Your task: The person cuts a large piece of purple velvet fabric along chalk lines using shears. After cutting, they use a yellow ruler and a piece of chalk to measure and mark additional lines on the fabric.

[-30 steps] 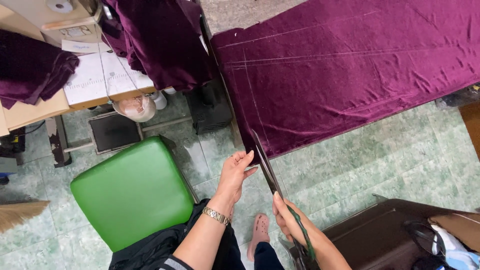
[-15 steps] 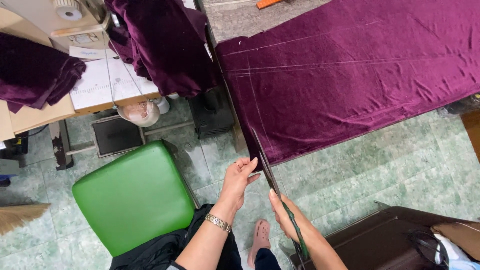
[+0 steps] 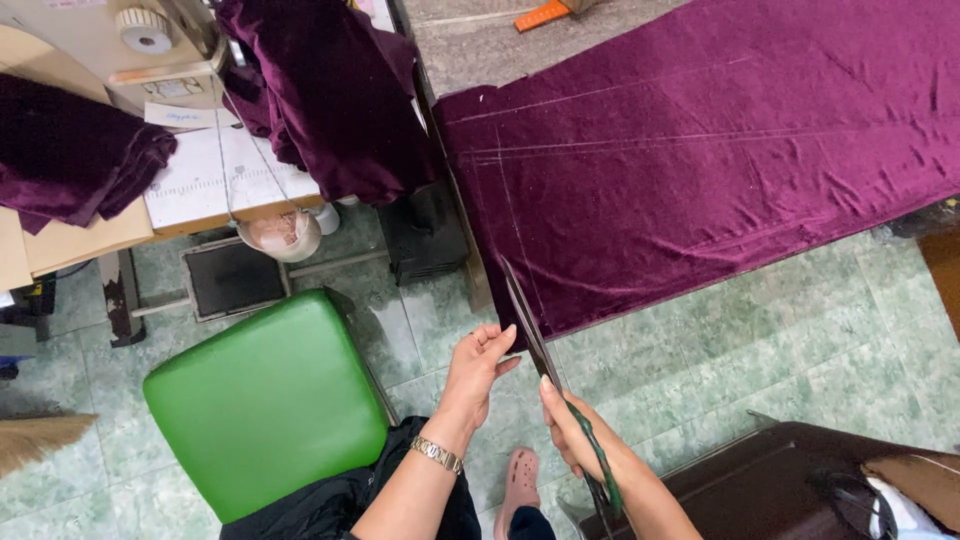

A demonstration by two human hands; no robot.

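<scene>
The long scissors are gripped in the right hand while the purple velvet edge is pinched by the left hand (mid-frame), so fingers could be nicked or the chalked line missed.

purple velvet cloth, green stool, green-handled scissors

white label on sewing machine, top left
</scene>
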